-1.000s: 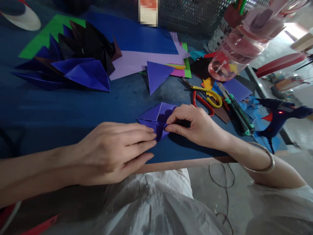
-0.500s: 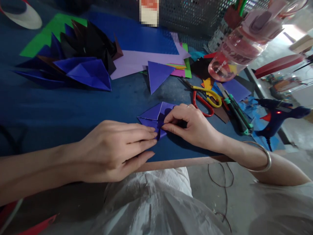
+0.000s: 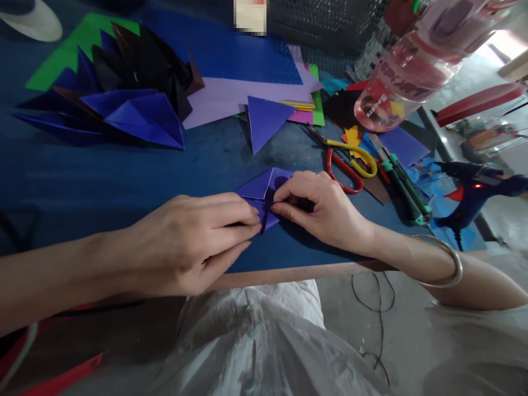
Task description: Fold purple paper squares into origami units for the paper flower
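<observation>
Purple paper (image 3: pixel 258 186) left of scissors (image 3: pixel 350 165), nearer me. My right hand (image 3: pixel 330 212) pinches flap (image 3: pixel 270 221), thumb and finger closed; flap drawn further toward middle, so fold seems to be lining up. My left hand (image 3: pixel 198 236), flatter before, now curled on paper; can't tell if gripping.

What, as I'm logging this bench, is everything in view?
folded paper: 1, purple, front centre
paper triangle: 1, purple, beyond it
paper cluster: 1, blue and black, left
paper sheets: several, blue, lilac, green, back
scissors: 1, red and yellow, right of triangle
cutter: 1+, green and black, right of scissors
scraps: many, mixed, around cutter
glue gun: 1, dark blue, right
bottle: 1, pink, back right
perforated panel: 1, grey, back
round item: 1, white, back left
table: 1, blue, underneath
cord: 1+, dark, floor
clothing: 1, pale, bottom
bracelet: 1, metallic, right arm
left hand: 1, on folded paper
right hand: 1, pinching folded paper
</observation>
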Motion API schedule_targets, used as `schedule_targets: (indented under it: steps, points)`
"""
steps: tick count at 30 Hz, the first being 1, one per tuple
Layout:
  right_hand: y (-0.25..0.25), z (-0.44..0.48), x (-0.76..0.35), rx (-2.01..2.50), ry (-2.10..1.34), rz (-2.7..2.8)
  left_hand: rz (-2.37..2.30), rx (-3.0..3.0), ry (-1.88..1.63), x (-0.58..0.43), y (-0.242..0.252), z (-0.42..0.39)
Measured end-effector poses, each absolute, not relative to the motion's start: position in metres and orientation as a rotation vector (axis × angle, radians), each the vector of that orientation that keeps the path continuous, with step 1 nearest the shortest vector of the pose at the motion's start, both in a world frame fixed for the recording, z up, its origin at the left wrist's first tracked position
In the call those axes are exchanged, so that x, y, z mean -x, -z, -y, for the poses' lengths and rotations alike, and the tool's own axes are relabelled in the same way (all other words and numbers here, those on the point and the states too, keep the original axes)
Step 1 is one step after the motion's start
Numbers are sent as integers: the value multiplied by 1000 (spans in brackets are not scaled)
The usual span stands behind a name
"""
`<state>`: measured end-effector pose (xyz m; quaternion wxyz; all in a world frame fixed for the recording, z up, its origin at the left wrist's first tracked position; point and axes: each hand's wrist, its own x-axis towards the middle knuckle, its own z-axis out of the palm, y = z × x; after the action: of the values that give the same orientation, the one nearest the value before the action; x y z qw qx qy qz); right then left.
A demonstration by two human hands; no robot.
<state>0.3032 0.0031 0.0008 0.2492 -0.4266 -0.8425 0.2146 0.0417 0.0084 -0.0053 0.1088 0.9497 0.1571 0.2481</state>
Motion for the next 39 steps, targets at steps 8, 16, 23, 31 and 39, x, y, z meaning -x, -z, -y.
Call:
schedule_targets:
  steps: [8, 16, 23, 31, 39]
  points:
    - [-2, -4, -299, 1206, -533, 2318, -439, -2829, -767, -41, 8, -7]
    - [-2, -4, -300, 1217, -520, 2332, -450, -2910, -693, -42, 12, -3]
    - [-1, -5, -299, 1223, -514, 2333, -407, -2940, -682, -43, 11, -2]
    - [-2, -6, -300, 1238, -563, 2309, -419, -2940, -641, -43, 10, -1]
    - [0, -7, -303, 1210, -573, 2307, -539, -2896, -779, -44, 6, 1]
